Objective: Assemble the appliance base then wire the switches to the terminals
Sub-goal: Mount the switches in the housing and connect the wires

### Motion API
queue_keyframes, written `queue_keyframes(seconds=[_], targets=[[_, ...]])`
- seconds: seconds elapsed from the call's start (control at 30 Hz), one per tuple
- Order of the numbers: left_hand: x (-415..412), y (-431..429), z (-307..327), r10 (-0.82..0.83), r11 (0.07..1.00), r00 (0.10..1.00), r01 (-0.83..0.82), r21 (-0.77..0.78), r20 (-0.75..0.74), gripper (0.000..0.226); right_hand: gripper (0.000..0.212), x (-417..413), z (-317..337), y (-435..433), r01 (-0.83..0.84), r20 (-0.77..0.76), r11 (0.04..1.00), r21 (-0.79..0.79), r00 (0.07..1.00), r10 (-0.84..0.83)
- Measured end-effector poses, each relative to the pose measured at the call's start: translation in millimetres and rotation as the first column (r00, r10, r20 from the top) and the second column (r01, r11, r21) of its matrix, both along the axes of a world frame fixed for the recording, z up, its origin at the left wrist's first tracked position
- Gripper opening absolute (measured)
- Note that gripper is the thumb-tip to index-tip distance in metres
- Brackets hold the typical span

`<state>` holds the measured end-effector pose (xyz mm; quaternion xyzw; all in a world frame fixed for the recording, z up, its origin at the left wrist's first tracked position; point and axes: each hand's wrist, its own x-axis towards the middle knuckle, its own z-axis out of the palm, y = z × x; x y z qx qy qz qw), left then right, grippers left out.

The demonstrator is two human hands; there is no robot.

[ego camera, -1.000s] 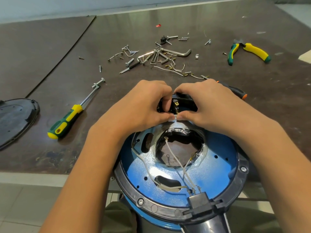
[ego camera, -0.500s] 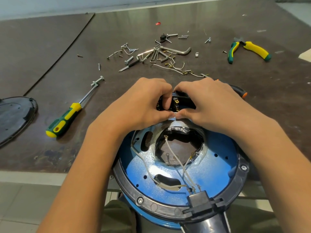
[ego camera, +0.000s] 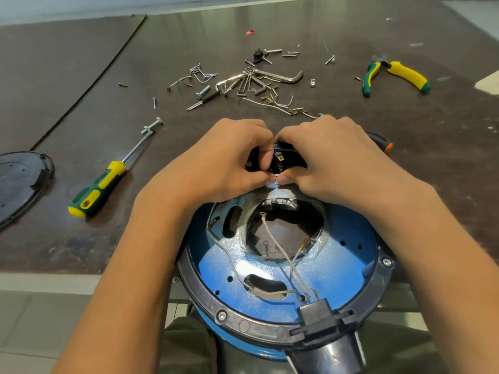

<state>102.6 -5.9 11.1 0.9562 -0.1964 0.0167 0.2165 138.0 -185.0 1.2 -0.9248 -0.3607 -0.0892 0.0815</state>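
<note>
Switch [ego camera: 287, 159] with brass tabs sits pinched between the left hand [ego camera: 224, 163] and right hand [ego camera: 337, 160], fingers curled round it, at the far edge of the blue base [ego camera: 348, 255].

I see a screwdriver [ego camera: 97, 188] lying left on the table [ego camera: 445, 201], pliers [ego camera: 405, 74] far right, a hex key [ego camera: 286, 78] among loose screws [ego camera: 202, 92].

Whole view nudged slightly up and left with the head, left hand [ego camera: 224, 160] and right hand [ego camera: 332, 160] on the switch block [ego camera: 293, 157] showing no plain move of their own
</note>
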Motion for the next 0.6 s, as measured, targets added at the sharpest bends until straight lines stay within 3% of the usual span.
queue_keyframes(seconds=[0.37, 0.6], targets=[[-1.3, 1.9, -1.2, 0.022, 0.999, 1.000, -0.022, -0.045, -0.004, 0.030, 0.035, 0.3, 2.0, 1.7, 0.020, -0.057, 1.000, -0.019, 0.998, -0.021], [-2.6, -0.5, -5.2, 0.044, 0.992, 0.999, -0.047, -0.120, -0.029, 0.050, 0.051, 2.3, 2.1, -2.0, 0.019, -0.285, 0.995, 0.093, 0.958, 0.008]])
